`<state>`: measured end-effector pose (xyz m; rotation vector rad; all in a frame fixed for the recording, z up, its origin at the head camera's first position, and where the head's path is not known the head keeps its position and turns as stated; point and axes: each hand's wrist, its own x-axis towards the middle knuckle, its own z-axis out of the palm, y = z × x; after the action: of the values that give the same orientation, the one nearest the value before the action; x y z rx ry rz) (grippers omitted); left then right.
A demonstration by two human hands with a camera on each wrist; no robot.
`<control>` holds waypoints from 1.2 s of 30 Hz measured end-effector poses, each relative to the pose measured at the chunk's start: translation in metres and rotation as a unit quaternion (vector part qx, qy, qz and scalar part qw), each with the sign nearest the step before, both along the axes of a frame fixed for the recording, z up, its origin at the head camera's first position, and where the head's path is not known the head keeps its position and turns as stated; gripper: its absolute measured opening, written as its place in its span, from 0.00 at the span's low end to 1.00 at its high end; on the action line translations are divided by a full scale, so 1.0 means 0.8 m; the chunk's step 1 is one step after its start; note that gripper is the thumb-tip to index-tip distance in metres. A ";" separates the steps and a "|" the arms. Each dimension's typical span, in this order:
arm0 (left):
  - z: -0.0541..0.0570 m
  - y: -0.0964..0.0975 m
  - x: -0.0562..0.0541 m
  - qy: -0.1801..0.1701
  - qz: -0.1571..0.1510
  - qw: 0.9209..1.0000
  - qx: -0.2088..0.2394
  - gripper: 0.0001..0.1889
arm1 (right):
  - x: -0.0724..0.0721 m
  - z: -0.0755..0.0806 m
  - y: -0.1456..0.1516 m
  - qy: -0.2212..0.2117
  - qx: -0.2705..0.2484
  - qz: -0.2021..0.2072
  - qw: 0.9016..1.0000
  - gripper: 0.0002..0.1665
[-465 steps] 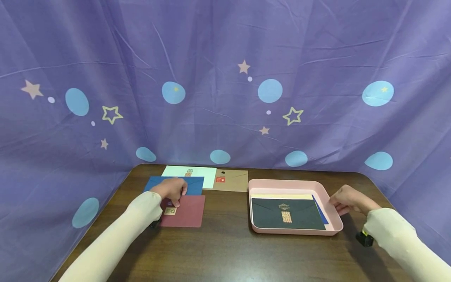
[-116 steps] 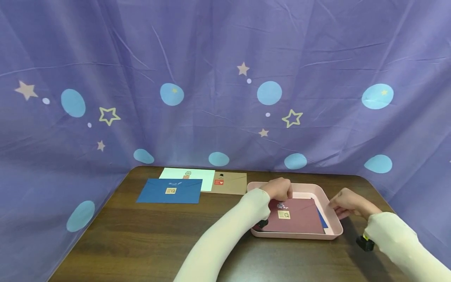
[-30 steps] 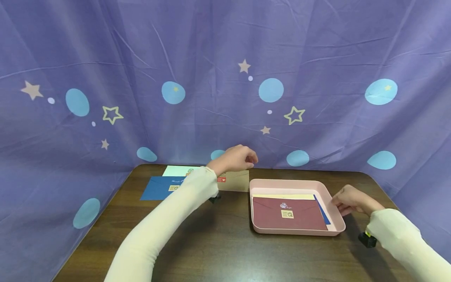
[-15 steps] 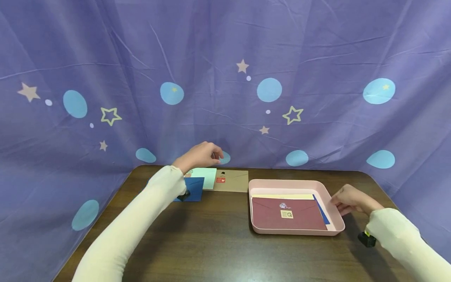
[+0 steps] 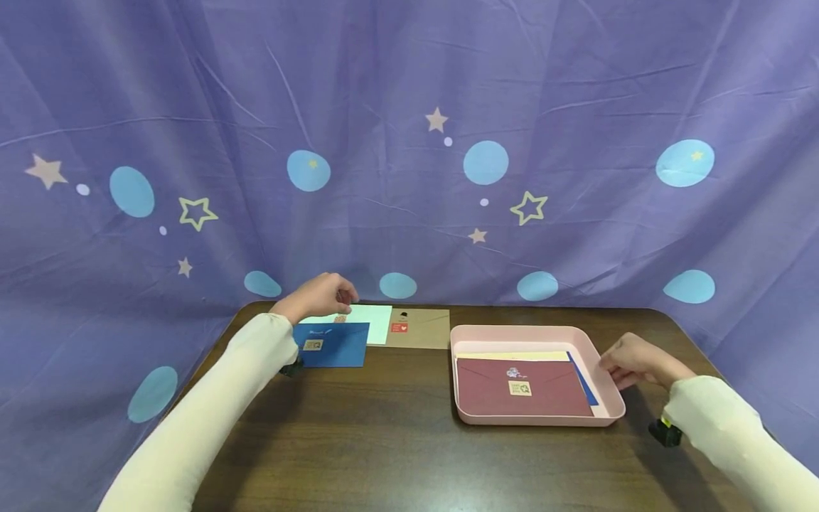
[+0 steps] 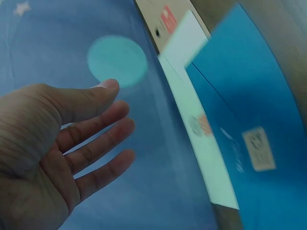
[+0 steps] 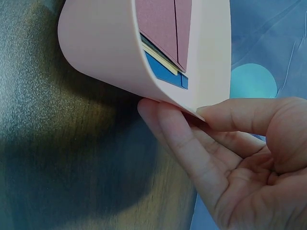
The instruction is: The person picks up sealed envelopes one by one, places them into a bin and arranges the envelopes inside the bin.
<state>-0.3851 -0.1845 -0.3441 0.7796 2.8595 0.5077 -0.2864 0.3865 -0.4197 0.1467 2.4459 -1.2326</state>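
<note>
My left hand [image 5: 320, 295] hovers above the envelopes at the table's back left, its relaxed fingers holding nothing. Nearest below it lies a blue envelope [image 5: 339, 350] with a cream sticker, overlapping a pale mint envelope [image 5: 377, 323]. In the left wrist view the fingers stand apart from the blue envelope [image 6: 254, 105]. My right hand [image 5: 643, 361] pinches the right rim of a pink tray [image 5: 608, 377] between thumb and fingers, as the right wrist view confirms on the tray wall [image 7: 110, 48]. Inside, a maroon envelope [image 5: 486, 402] tops a stack with cream and dark blue edges showing.
A kraft-brown envelope [image 5: 429, 331] with a red sticker lies beside the mint one at the back. The brown wooden table [image 5: 384, 448] ends at a purple curtain [image 5: 384, 235] behind and at the sides.
The maroon envelope has gone from the left group onto the tray's stack, covering the dark green one. My left hand has since moved left, back over the blue envelope; the right hand stays at the rim.
</note>
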 end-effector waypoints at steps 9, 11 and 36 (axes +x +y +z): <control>-0.020 -0.051 -0.018 -0.052 0.046 0.997 0.030 0.10 | 0.002 0.001 0.000 0.002 -0.001 0.001 1.000 0.19; -0.021 -0.058 -0.018 -0.056 0.058 0.996 0.030 0.09 | 0.002 0.001 0.000 0.004 0.000 0.003 1.000 0.19; -0.082 -0.073 -0.035 -0.092 0.178 0.976 -0.089 0.20 | -0.002 -0.003 0.001 0.002 -0.007 0.001 1.000 0.19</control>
<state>-0.4130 -0.2427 -0.4099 0.1796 2.8232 0.3344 -0.2877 0.3875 -0.4222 0.1377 2.4395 -1.2485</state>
